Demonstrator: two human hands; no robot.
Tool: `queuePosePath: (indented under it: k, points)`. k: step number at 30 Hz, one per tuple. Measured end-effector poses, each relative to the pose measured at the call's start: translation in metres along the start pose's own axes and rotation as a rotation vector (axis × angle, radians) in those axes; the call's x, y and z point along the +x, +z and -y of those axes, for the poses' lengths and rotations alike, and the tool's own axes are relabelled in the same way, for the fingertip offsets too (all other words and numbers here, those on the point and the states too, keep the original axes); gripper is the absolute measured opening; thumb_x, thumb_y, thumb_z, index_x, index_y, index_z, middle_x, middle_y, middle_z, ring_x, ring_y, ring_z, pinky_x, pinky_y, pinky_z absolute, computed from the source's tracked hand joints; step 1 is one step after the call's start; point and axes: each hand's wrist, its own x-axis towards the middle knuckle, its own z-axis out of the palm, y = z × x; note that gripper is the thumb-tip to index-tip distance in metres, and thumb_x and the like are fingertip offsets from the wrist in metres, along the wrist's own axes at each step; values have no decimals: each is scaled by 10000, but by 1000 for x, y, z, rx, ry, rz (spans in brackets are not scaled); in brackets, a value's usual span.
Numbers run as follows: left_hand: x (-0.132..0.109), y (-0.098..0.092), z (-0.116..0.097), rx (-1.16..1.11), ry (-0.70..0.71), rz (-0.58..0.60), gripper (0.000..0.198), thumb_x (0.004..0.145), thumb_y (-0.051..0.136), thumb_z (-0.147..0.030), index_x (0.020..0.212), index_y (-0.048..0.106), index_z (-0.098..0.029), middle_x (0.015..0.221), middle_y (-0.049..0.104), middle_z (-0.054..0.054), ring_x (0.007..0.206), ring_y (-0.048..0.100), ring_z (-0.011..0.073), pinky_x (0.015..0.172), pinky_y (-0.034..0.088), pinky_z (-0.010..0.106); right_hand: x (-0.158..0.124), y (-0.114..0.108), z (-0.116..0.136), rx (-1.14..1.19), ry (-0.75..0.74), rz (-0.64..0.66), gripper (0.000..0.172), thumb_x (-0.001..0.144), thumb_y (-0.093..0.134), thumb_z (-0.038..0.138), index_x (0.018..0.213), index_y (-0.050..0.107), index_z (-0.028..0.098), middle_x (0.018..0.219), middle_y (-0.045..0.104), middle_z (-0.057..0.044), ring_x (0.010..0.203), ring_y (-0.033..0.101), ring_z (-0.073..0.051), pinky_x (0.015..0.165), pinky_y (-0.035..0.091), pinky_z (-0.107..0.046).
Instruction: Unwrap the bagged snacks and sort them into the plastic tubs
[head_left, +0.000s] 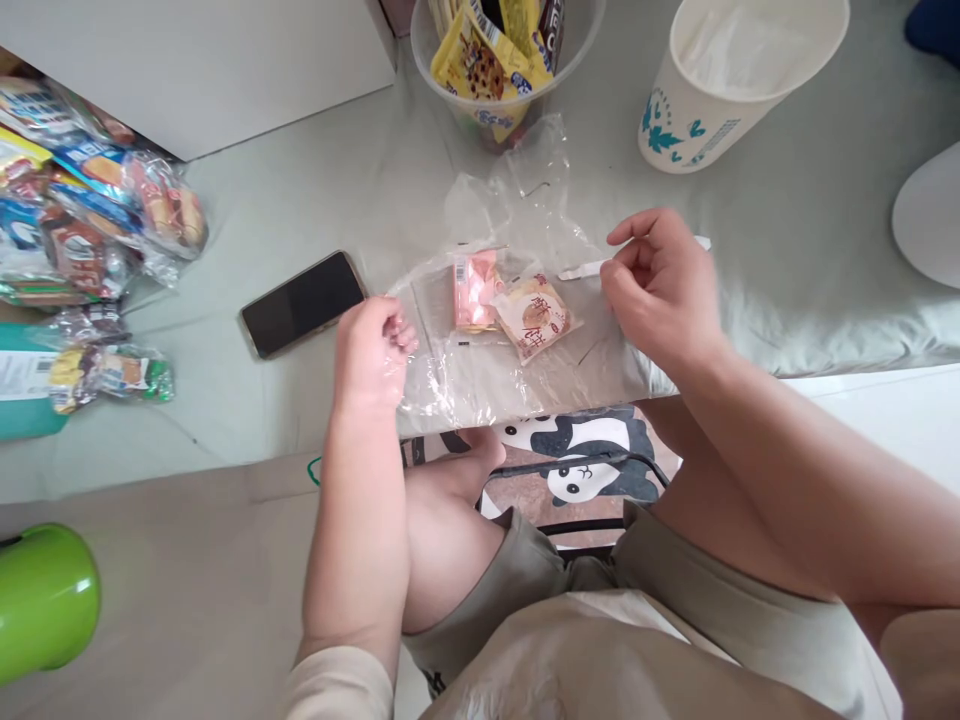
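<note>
A clear plastic bag is spread on the cloth-covered surface in front of me. Two small packets lie on it, a pink one and a cream one with red print, their edges touching. My left hand has its fingers curled closed at the bag's left edge, which runs into them. To the right of the packets, my right hand hovers palm down, thumb and index finger apart. A thin white stick passes beneath it, partly hidden; I see no clear grip on it.
A black phone lies left of my left hand. Beyond the bag stand a clear tub of snack packets and a white paper bucket with a liner. Wrapped snacks are heaped at far left, beside a white box.
</note>
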Motion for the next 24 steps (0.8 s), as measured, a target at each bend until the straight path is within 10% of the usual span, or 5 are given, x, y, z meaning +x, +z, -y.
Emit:
queuePosePath:
  k: [9, 16, 22, 24]
  points:
    - [1, -33, -4, 534, -49, 43, 349, 666, 632, -144, 413, 396, -191, 462, 311, -37, 430, 274, 59, 439, 122, 241, 10, -11, -8, -163, 57, -39, 264, 800, 585, 146, 1031, 566, 273, 583, 497, 69, 524, 483, -150, 602, 452, -351]
    - [-1, -37, -14, 768, 621, -5, 187, 714, 830, -207, 829, 687, -241, 783, 601, -8, 708, 516, 153, 706, 447, 317, 8, -16, 19, -408, -193, -189, 194, 843, 602, 146, 1009, 635, 241, 1051, 646, -145, 832, 618, -245, 752, 487, -430]
    - [0, 0, -2, 1009, 739, 228, 487, 752, 892, -323, 1201, 716, -251, 1283, 676, 94, 1245, 619, 307, 1082, 482, 422, -19, 19, 61, -485, -509, 286, 230, 930, 569, 253, 1130, 678, 226, 1086, 723, -130, 1020, 661, -318, 863, 538, -476]
    - [7, 9, 7, 970, 718, 162, 203, 868, 776, -298, 1057, 738, -235, 1169, 712, 82, 1133, 663, 267, 1010, 504, 390, -26, 32, 61, -525, -476, 381, 377, 890, 651, 313, 1251, 655, 205, 1334, 694, -155, 1250, 616, -388, 998, 521, -552]
